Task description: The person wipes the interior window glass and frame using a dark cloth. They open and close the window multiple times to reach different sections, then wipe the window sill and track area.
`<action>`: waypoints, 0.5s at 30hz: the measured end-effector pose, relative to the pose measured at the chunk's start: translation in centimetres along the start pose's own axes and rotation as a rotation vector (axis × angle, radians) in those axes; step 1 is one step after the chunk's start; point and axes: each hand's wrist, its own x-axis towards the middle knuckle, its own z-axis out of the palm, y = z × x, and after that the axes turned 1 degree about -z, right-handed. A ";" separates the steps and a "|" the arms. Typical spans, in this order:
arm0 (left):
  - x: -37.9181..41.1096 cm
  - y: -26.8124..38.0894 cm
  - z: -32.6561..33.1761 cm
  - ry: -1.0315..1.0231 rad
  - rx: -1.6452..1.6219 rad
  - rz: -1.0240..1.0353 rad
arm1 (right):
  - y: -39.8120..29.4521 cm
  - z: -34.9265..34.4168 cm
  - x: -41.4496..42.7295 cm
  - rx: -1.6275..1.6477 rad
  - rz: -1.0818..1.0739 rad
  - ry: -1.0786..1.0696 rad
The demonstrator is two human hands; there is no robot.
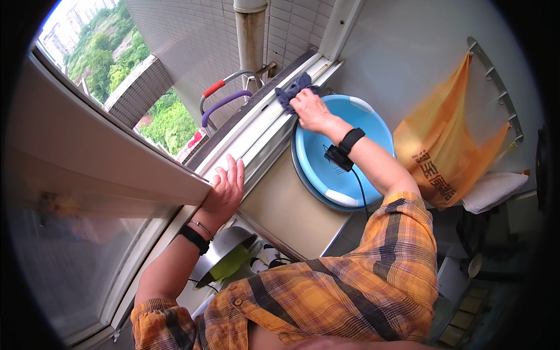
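Note:
My right hand (311, 110) grips a dark blue cloth (294, 92) and presses it on the white window track (267, 124), towards its far end. Lower on the same frame rests my left hand (225, 186), fingers spread, beside the edge of the sliding window sash (192, 192); it holds nothing that I can see. Below my right forearm stands a light blue plastic basin (319, 168), partly covered by the arm and a black wrist device. The hand hides part of the cloth.
An orange plastic bag (442, 144) with writing hangs from a wall hook rail (492, 74), above a white folded towel (492, 190). The basin stands on a beige tabletop (288, 205). Below are a metal bowl (225, 245) and a green container (229, 262). Outside runs a drainpipe (250, 43).

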 end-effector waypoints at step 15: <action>-0.1 -0.1 0.0 -0.018 -0.035 0.005 | 13.7 -2.4 6.9 0.355 0.676 0.469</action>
